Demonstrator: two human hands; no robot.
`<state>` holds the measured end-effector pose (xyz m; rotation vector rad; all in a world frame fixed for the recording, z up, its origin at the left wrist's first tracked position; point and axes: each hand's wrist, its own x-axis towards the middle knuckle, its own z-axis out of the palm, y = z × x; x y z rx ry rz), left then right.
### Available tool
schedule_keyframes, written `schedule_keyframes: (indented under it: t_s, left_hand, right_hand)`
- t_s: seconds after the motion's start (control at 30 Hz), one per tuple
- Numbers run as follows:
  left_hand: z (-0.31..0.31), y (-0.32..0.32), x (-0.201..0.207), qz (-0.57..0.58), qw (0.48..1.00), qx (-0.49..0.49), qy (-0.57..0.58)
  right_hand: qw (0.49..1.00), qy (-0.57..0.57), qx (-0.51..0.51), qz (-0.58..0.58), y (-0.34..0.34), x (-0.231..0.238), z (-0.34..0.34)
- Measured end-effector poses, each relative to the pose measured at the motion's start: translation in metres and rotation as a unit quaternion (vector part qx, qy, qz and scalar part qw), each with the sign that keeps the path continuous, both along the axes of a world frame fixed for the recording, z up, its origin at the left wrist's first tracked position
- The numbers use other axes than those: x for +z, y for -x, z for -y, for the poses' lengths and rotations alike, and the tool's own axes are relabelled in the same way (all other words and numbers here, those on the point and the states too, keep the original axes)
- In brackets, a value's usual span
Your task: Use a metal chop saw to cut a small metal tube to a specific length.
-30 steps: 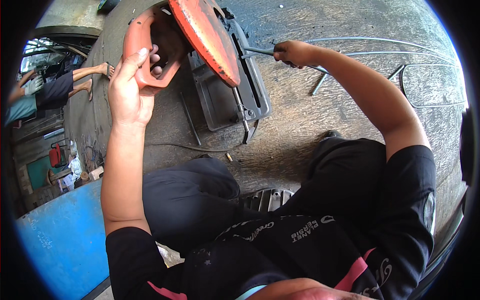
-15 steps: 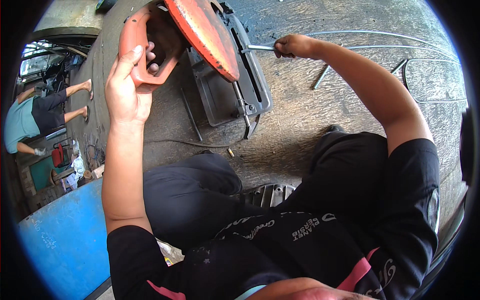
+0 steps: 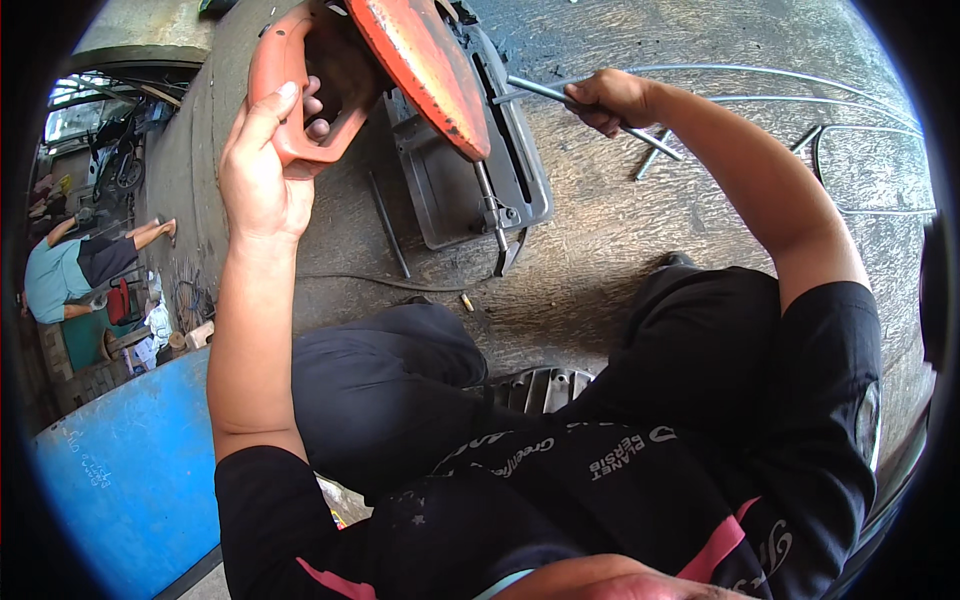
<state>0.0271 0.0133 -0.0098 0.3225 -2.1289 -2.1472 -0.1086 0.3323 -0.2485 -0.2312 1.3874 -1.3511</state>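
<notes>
My left hand (image 3: 268, 150) is wrapped round the orange D-shaped handle (image 3: 282, 85) of a cut-off saw. The saw's orange blade guard (image 3: 425, 70) is tilted up over its dark grey metal base (image 3: 455, 200). My right hand (image 3: 612, 100) is closed on a thin grey metal rod (image 3: 650, 143), to the right of the base. One end of the rod points at the saw's slotted edge, and the other sticks out past my fingers. The blade is hidden under the guard.
Long thin metal rods (image 3: 760, 72) curve away to the right on the floor. A short rod (image 3: 652, 157) lies below my right hand, and another bar (image 3: 388, 225) lies left of the base. A blue panel (image 3: 130, 460) stands at lower left; a person (image 3: 75, 275) bends over beyond it.
My right hand has shifted slightly right, and the rod in it now slants down to the right with more of it showing. My left hand keeps the handle. The person behind has moved.
</notes>
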Motion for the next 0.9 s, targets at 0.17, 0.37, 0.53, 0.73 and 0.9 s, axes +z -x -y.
schedule_keyframes:
  t_s: [0.17,0.37,0.53,0.73,0.9]
  left_hand:
    - [-0.001,0.000,0.000,0.002,1.000,0.002,0.006]
    - [-0.001,0.000,0.001,0.003,1.000,0.001,0.013]
    - [-0.001,0.000,0.002,0.000,1.000,0.008,0.013]
    - [-0.003,0.000,0.000,-0.006,1.000,0.015,0.001]
    - [-0.004,0.000,0.001,-0.003,1.000,0.003,-0.004]
  right_hand:
    - [0.999,-0.021,0.011,-0.035,-0.003,0.005,0.003]
    - [0.993,-0.092,0.025,-0.068,-0.004,0.015,0.009]
    - [0.966,-0.179,0.036,-0.182,-0.010,0.019,0.020]
    - [0.970,-0.170,0.065,-0.159,-0.008,0.019,0.033]
    - [0.955,-0.200,0.085,-0.200,-0.013,0.018,0.043]
